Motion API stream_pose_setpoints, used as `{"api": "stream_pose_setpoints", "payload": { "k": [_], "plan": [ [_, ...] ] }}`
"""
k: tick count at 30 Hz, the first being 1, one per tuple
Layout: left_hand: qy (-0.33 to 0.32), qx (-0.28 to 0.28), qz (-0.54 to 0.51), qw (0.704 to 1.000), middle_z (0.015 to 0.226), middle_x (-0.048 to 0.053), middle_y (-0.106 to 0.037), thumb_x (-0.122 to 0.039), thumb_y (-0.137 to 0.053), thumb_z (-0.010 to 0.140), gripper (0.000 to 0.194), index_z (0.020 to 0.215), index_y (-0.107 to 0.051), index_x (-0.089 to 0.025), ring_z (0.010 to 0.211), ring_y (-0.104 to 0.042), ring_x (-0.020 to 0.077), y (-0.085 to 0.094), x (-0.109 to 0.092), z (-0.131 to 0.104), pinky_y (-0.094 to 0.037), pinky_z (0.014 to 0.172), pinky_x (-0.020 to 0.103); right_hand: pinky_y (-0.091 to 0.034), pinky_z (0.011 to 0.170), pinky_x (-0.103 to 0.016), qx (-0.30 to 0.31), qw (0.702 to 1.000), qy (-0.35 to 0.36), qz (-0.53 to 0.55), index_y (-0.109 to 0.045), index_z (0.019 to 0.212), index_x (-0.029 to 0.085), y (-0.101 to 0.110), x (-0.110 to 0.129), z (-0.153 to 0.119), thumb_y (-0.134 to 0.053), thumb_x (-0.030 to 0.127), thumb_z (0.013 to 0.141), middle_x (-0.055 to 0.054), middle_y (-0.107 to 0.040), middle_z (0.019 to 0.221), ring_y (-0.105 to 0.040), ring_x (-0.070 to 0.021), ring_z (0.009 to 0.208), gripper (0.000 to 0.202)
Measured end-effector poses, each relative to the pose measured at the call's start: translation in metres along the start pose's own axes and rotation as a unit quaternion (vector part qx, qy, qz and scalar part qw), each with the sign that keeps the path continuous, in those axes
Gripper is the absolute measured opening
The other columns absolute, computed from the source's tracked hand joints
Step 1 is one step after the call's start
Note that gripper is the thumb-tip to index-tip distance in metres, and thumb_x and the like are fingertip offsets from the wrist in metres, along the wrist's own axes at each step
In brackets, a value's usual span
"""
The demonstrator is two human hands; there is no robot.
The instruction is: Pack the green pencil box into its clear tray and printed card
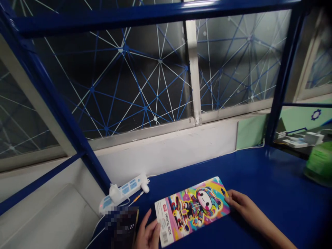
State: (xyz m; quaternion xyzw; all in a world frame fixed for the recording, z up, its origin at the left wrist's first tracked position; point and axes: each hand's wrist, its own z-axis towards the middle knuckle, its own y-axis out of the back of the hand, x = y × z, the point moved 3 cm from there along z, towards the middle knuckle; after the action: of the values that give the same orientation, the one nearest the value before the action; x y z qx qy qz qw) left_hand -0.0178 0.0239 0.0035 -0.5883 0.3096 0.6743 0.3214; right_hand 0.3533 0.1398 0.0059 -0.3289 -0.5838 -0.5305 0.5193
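A flat, colourful pencil box [190, 207] with a cartoon figure and the words "PENCIL BOX" lies on the blue desk [272, 186], angled from near left to far right. My left hand [147, 234] grips its near left end at the bottom edge of the view. My right hand [242, 204] holds its far right end with the fingertips on the edge. Both hands hold the box flat just on or above the desk surface.
A phone with a lit screen [121, 226] lies left of my left hand. A white power strip [124, 190] with plugged cables sits against the wall. A blue metal frame [64, 114] and patterned windows stand behind. A green object [320, 162] is at the far right.
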Motion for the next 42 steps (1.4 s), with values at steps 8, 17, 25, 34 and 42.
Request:
{"api": "stream_pose_setpoints", "payload": {
  "k": [8, 17, 25, 34, 42],
  "plan": [
    [-0.040, 0.012, 0.094, 0.995, 0.112, 0.011, -0.075, -0.055, -0.067, 0.075, 0.050, 0.110, -0.067, -0.020, 0.104, -0.071, 0.0281, 0.000, -0.025, -0.009, -0.055, 0.094, 0.040, -0.044, 0.063, -0.027, -0.080, 0.992, 0.046, -0.090, -0.062, 0.081, 0.021, 0.002, -0.004, 0.000, -0.063, 0.054, 0.083, 0.000, -0.065, 0.073, -0.057, -0.0193, 0.070, 0.033],
    [-0.079, 0.022, 0.024, 0.996, 0.102, 0.015, -0.074, -0.054, -0.070, 0.068, 0.048, 0.098, -0.062, -0.017, 0.101, -0.071, 0.0309, -0.003, -0.033, -0.007, -0.056, 0.095, 0.047, -0.043, 0.062, -0.028, -0.147, 0.979, 0.100, -0.103, -0.057, 0.068, 0.023, 0.002, 0.002, 0.001, -0.063, 0.054, 0.079, 0.001, -0.061, 0.066, -0.055, -0.0188, 0.066, 0.033],
    [-0.092, 0.037, 0.014, 0.995, 0.103, 0.013, -0.073, -0.057, -0.068, 0.070, 0.052, 0.102, -0.055, -0.019, 0.105, -0.070, 0.0303, -0.003, -0.037, -0.011, -0.054, 0.096, 0.046, -0.046, 0.063, -0.028, -0.115, 0.980, 0.118, -0.116, -0.061, 0.069, 0.022, -0.002, 0.002, 0.002, -0.063, 0.048, 0.081, -0.001, -0.068, 0.069, -0.061, -0.0199, 0.067, 0.028],
    [-0.099, 0.068, 0.068, 0.990, 0.114, 0.011, -0.072, -0.070, -0.056, 0.078, 0.051, 0.098, -0.060, -0.023, 0.106, -0.070, 0.0292, -0.007, -0.035, -0.013, -0.055, 0.093, 0.043, -0.049, 0.074, -0.028, -0.023, 0.974, 0.160, -0.158, -0.068, 0.080, 0.021, -0.011, 0.013, -0.006, -0.068, 0.027, 0.070, -0.004, -0.075, 0.086, -0.068, -0.0224, 0.081, 0.012],
    [-0.130, 0.092, 0.175, 0.972, 0.136, 0.016, -0.059, -0.049, -0.075, 0.062, 0.058, 0.111, -0.065, -0.021, 0.127, -0.056, 0.0359, -0.014, -0.037, -0.018, -0.041, 0.111, 0.052, -0.038, 0.107, -0.044, 0.075, 0.957, 0.176, -0.217, -0.067, 0.129, 0.031, -0.018, 0.034, -0.026, -0.077, 0.039, 0.070, -0.008, -0.066, 0.135, -0.057, -0.0343, 0.127, 0.060]
  ]
}}
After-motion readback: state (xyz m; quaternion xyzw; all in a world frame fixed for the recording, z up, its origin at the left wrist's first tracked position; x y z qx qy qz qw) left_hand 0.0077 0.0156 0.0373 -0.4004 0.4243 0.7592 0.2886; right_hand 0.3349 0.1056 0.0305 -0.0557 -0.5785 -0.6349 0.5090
